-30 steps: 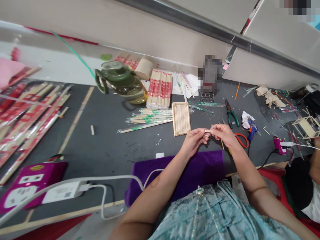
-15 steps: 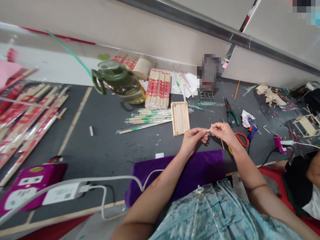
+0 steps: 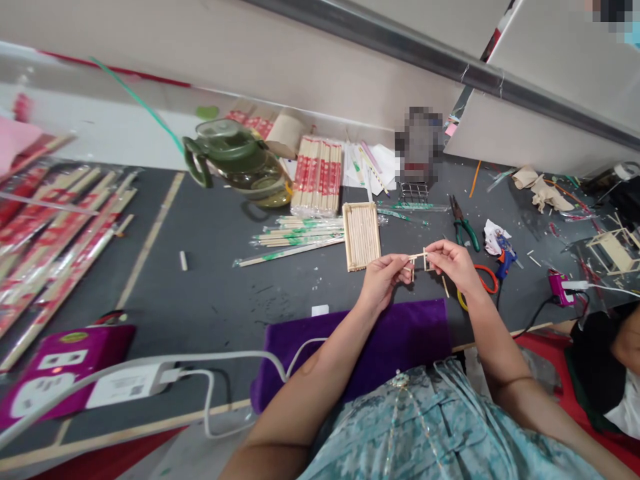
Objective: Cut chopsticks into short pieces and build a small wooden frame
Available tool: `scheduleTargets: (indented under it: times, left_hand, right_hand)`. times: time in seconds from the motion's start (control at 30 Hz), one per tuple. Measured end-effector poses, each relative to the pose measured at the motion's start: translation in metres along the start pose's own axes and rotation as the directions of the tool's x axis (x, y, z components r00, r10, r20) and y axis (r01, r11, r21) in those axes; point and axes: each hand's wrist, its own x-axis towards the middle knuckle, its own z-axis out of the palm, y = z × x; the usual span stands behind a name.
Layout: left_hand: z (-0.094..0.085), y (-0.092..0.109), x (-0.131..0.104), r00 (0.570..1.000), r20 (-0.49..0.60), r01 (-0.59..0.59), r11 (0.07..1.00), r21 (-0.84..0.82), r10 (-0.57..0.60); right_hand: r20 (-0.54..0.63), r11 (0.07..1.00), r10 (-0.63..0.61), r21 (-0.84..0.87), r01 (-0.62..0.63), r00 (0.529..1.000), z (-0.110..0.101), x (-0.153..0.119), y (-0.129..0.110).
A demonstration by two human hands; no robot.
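Between both hands, above the dark table, is a small frame of thin wooden sticks (image 3: 419,256). My left hand (image 3: 384,277) pinches its left end, where a short stick points down. My right hand (image 3: 454,263) is closed on its right end, by a short upright stick. Left of my hands lies a rectangular panel of wooden sticks (image 3: 362,237) with a raised rim. A loose stick (image 3: 445,287) lies below my right hand, close to scissors (image 3: 463,300) with red and yellow handles that my right wrist partly covers.
Green-handled pliers (image 3: 466,230) and a blue glue gun (image 3: 506,262) lie to the right. Behind are a glass teapot (image 3: 245,160) and wrapped chopsticks (image 3: 317,175). A purple cloth (image 3: 300,333) and white cable (image 3: 220,357) lie in front. Another person's arm (image 3: 627,337) shows at right.
My hands have moved slightly apart, and more of the small stick frame shows between them. My right hand has shifted a little to the right and up.
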Motion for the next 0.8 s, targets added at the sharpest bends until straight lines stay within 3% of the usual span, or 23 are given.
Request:
scheduleTargets:
  times: [0.13, 0.27, 0.47, 0.67, 0.8]
  left_hand:
    - [-0.001, -0.001, 0.001, 0.999, -0.030, -0.031, 0.999, 0.034, 0.032]
    - [-0.002, -0.003, 0.001, 0.990, -0.081, -0.106, 0.984, 0.144, 0.118]
    - [-0.008, -0.008, 0.005, 0.965, -0.111, -0.185, 0.921, 0.343, 0.236]
    - [-0.015, -0.011, 0.009, 0.944, -0.109, -0.228, 0.855, 0.466, 0.311]
    - [-0.013, -0.006, 0.009, 0.912, -0.157, -0.289, 0.867, 0.405, 0.378]
  right_hand:
    - [-0.077, 0.993, -0.039, -0.111, 0.030, 0.996, -0.001, -0.003, 0.009]
    - [-0.224, 0.950, -0.161, -0.298, 0.090, 0.961, -0.018, -0.011, 0.019]
    - [-0.302, 0.716, -0.306, -0.698, 0.009, 0.903, -0.061, -0.031, 0.037]
    - [-0.297, 0.546, -0.232, -0.828, -0.129, 0.926, -0.083, -0.051, 0.053]
    - [-0.201, 0.457, -0.139, -0.882, -0.117, 0.970, -0.087, -0.064, 0.060]
